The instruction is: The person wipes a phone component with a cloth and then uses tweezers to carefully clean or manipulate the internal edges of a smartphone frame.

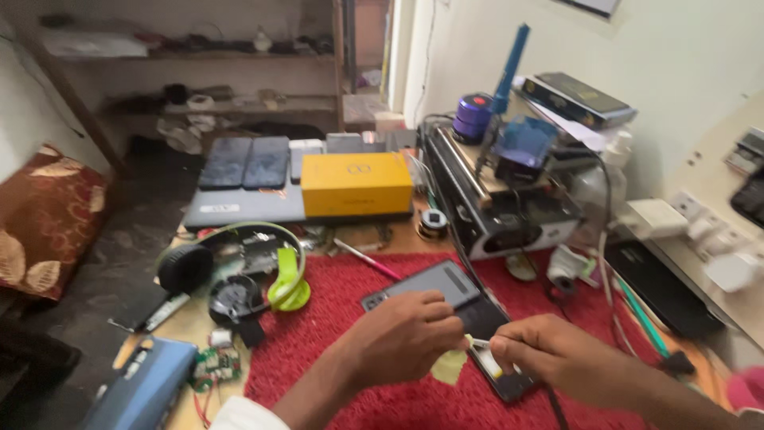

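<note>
Red mat (334, 350): cushions the dark smartphone (454, 318), angled toward 11 o'clock.
Left hand (402, 334): fingertips pressed down, steadying it.
Right hand (557, 358): at 3 o'clock, pinching a thin tool (480, 343).

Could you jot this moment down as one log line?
left hand: on dark phone | right hand: pinching small tool | surface: red mat | nearby: yellow box

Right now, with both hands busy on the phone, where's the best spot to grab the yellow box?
Take the yellow box by its two short ends, coming from above. It lies flat on the grey laptop, long side toward the camera, with its top bare. The left end looks clear; cables crowd the right end near the black machine, so lift straight up.
</note>
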